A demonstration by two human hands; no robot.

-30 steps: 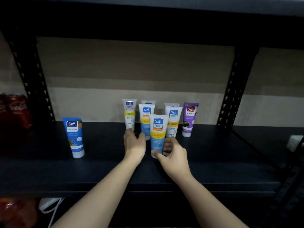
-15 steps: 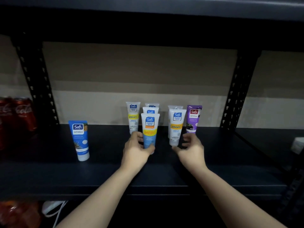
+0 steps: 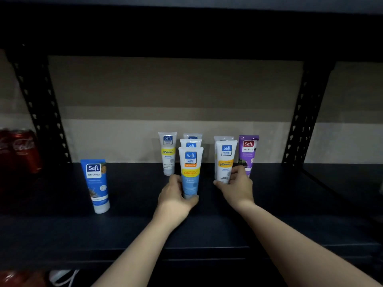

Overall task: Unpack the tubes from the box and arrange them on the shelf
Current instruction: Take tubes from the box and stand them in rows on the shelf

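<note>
head view: a dark shelf [image 3: 62, 228] carries a group of upright tubes, each standing on its cap.

left hand [image 3: 176, 195]: fingers curled round the lower part of the front tube [image 3: 190, 172], a white and light-blue tube with a yellow band. thumb lies across the cap end at the front; the other fingers wrap the tube's left side. the tube stands on the shelf, nearest the camera in the middle column.

behind the front tube stand two more tubes in line: the second tube [image 3: 190, 143] and the rear tube [image 3: 192, 136], each showing only its top edge above the one in front.

left of this column, slightly apart, stands a white tube [image 3: 167, 154] with a yellow band.

right hand [image 3: 236, 186]: fingers pinch the lower part of the right tube [image 3: 225, 160], a white tube with an orange-yellow band. thumb is at the tube's left base, the other fingers on its right side. another tube top [image 3: 222, 138] shows directly behind it.

a purple tube [image 3: 248, 152] stands just right of the right tube, partly hidden by the right hand.

a blue tube [image 3: 95, 183] stands alone, well apart to the left, nearer the front edge.

red cans [image 3: 22, 150] stand at far left beyond the perforated upright [image 3: 41, 104].
</note>
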